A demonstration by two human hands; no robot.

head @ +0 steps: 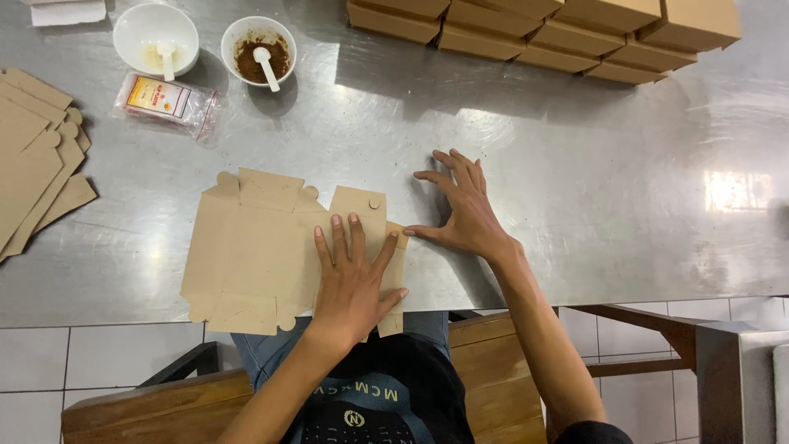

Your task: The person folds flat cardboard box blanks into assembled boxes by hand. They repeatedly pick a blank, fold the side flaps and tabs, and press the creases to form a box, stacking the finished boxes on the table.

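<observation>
A flat, unfolded brown cardboard box blank (246, 251) lies on the steel table (575, 205) near its front edge. My left hand (352, 275) presses flat on the blank's right part, fingers spread. My right hand (462, 205) rests on the table just right of the blank, fingers spread, with the thumb tip touching the blank's right edge flap. Neither hand holds anything.
A stack of flat cardboard blanks (33, 156) lies at the left edge. Two white bowls with spoons, one with pale paste (156, 37) and one with brown sauce (258, 51), stand at the back left beside a clear packet (167, 103). Folded brown boxes (542, 33) are stacked at the back.
</observation>
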